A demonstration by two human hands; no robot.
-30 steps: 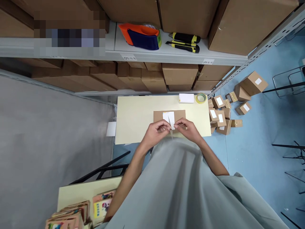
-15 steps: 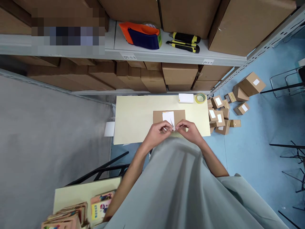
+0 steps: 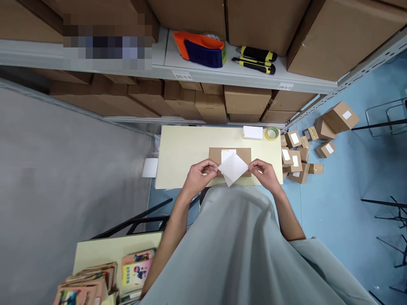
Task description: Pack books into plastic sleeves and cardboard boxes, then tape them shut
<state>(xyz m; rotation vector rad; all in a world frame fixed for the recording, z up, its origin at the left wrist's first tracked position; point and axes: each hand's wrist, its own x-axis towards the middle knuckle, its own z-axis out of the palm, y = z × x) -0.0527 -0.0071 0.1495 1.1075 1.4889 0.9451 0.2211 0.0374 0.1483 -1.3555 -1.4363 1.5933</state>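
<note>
My left hand [image 3: 197, 176] pinches the left corner of a small white paper sheet [image 3: 234, 167]. Its opposite corner is between the thumb and fingers of my right hand [image 3: 264, 173]. The sheet is turned like a diamond and is stretched between both hands. A second white layer shows under its lower edge; I cannot tell whether the two are joined. Behind them lies a flat brown cardboard box [image 3: 245, 153] on the cream table [image 3: 182, 156]. White paper with a small orange mark [image 3: 226, 152] rests on the box, partly covered by the sheet.
A white box [image 3: 252, 132] and a tape roll [image 3: 272, 134] sit at the table's back right. The shelf above holds an orange and blue tape dispenser [image 3: 203, 53] and utility knives [image 3: 256, 59]. Several parcels [image 3: 295, 159] lie on the floor at right; books [image 3: 136, 273] are at lower left.
My hands were close together over crumpled or folded white paper; now they have moved apart and the sheet is spread between them. The camera view has shifted slightly.
</note>
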